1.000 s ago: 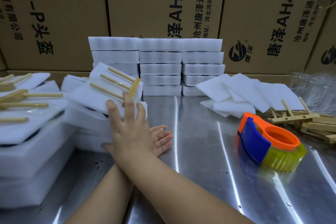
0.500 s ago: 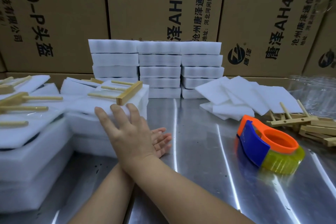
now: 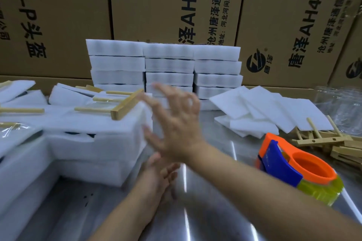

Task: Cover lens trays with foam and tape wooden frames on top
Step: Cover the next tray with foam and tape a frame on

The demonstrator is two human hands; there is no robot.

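Note:
A foam-covered lens tray (image 3: pixel 94 133) with a wooden frame (image 3: pixel 117 106) taped on top sits on a lower foam package at the left of the steel table. My right hand (image 3: pixel 172 121) hovers just right of that package with fingers spread, blurred, holding nothing. My left hand (image 3: pixel 160 170) lies under the right forearm, low over the table, fingers straight and empty. An orange and blue tape dispenser (image 3: pixel 297 168) with yellowish tape sits at the right. Loose foam sheets (image 3: pixel 274 109) and spare wooden frames (image 3: pixel 333 143) lie at the right rear.
Three stacks of foam-wrapped trays (image 3: pixel 168 70) stand at the back against cardboard boxes (image 3: pixel 156 6). More finished packages with frames (image 3: pixel 19 115) crowd the left edge. Clear plastic bags (image 3: pixel 340 103) lie at the far right. Bare steel table (image 3: pixel 195 211) lies in front of me.
My right hand has lifted off the foam package and moved up and to the right, fingers spreading. The framed package now lies flat on the stack. My left hand has stayed low.

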